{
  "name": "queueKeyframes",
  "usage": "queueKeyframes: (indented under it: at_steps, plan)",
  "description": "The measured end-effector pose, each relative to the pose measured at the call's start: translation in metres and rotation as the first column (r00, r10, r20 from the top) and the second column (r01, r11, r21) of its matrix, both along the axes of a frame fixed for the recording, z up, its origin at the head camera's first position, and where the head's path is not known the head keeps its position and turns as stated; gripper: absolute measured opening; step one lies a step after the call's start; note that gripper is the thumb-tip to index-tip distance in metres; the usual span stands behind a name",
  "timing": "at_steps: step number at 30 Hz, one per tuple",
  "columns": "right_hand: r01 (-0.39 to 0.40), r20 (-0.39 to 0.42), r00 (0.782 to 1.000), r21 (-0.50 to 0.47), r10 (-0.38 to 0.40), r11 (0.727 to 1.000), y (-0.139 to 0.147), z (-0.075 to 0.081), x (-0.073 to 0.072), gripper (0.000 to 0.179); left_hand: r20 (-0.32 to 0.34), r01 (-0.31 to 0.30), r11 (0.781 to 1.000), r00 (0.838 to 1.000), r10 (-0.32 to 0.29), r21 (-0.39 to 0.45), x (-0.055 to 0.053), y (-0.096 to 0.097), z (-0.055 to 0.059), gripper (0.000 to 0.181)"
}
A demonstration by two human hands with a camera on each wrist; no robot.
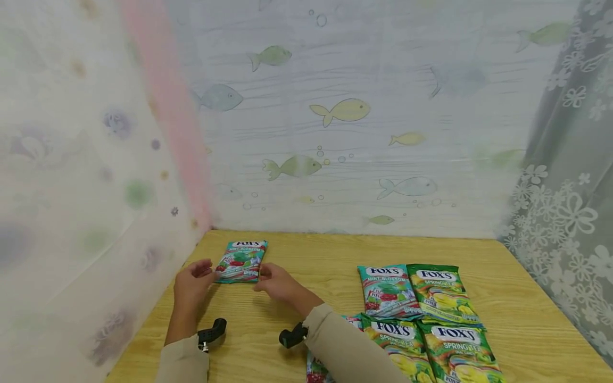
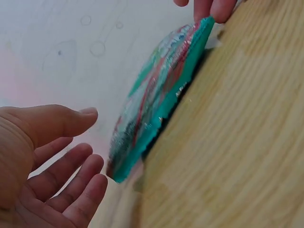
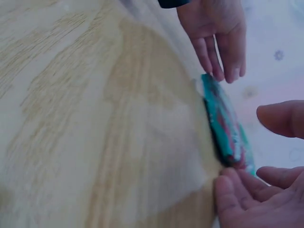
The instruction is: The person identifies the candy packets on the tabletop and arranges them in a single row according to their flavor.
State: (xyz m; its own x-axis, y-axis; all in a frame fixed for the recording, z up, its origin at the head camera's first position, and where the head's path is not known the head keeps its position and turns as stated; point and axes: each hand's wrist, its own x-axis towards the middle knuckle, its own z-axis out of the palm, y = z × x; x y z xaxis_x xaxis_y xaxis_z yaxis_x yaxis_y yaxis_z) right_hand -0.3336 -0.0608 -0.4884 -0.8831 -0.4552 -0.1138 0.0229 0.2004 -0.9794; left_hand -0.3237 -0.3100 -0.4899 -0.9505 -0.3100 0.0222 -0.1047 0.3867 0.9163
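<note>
A teal Fox's Mint Blossom candy bag (image 1: 241,261) lies flat near the table's far left corner, its printed front facing up. My left hand (image 1: 193,282) is beside the bag's left edge; in the left wrist view its thumb and relaxed fingers (image 2: 78,190) stand a little apart from the teal seam. On the other side, my right hand (image 1: 280,287) has its fingertips at the bag's right edge. The right wrist view shows those fingers (image 3: 256,190) at the bag's end, with the thumb raised away from it.
To the right on the wooden table (image 1: 268,340) lies a group of bags: a Mint Blossom bag (image 1: 389,291), several green-yellow Spring Tea bags (image 1: 445,295), and another teal bag partly hidden by my right sleeve (image 1: 354,346). Patterned curtains (image 1: 335,202) stand along the table's back and sides.
</note>
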Motion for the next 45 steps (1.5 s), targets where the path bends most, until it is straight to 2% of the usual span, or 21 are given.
queueKeyframes:
  at_steps: [4,8,13,17,20,23,25,28,35,41,45]
  plan:
    - [-0.029,-0.044,0.999,0.037,0.030,0.999,0.012,0.007,0.003,0.075,-0.018,0.008,1.000,1.000,-0.008,0.019,0.001,0.002,0.011,0.061]
    - [-0.053,-0.055,0.997,0.049,0.056,0.997,0.026,0.019,0.007,0.071,-0.043,0.024,0.999,0.999,-0.023,0.033,0.000,0.008,0.022,0.063]
    - [-0.057,-0.107,0.992,0.070,0.064,0.996,0.043,0.038,0.014,0.068,-0.088,0.069,0.997,0.994,-0.066,0.037,0.003,0.020,0.037,0.065]
    - [-0.055,-0.154,0.986,0.093,0.069,0.994,0.054,0.051,0.021,0.065,-0.117,0.111,0.994,0.987,-0.109,0.007,0.007,0.035,0.053,0.067]
    - [-0.039,-0.215,0.974,0.160,0.073,0.986,0.062,0.057,0.028,0.064,-0.127,0.145,0.989,0.981,-0.148,-0.032,0.011,0.047,0.064,0.064]
    - [0.000,-0.301,0.950,0.260,0.081,0.966,0.073,0.061,0.035,0.064,-0.134,0.161,0.984,0.976,-0.170,-0.077,0.015,0.061,0.074,0.062]
    - [0.032,-0.349,0.933,0.317,0.085,0.948,0.081,0.064,0.040,0.064,-0.138,0.166,0.981,0.974,-0.179,-0.100,0.017,0.070,0.078,0.061]
    - [0.066,-0.397,0.914,0.350,0.085,0.934,0.096,0.069,0.045,0.063,-0.162,0.179,0.977,0.967,-0.197,-0.120,0.019,0.083,0.082,0.060]
    - [0.162,-0.481,0.876,0.353,0.031,0.922,0.140,0.081,0.062,0.063,-0.259,0.243,0.952,0.923,-0.286,-0.185,0.029,0.119,0.083,0.058]
    - [0.274,-0.498,0.864,0.342,-0.074,0.899,0.180,0.086,0.079,0.062,-0.298,0.307,0.909,0.872,-0.387,-0.281,0.043,0.159,0.083,0.056]
    - [0.308,-0.489,0.864,0.321,-0.121,0.895,0.209,0.086,0.088,0.060,-0.299,0.351,0.886,0.847,-0.439,-0.304,0.050,0.185,0.082,0.055]
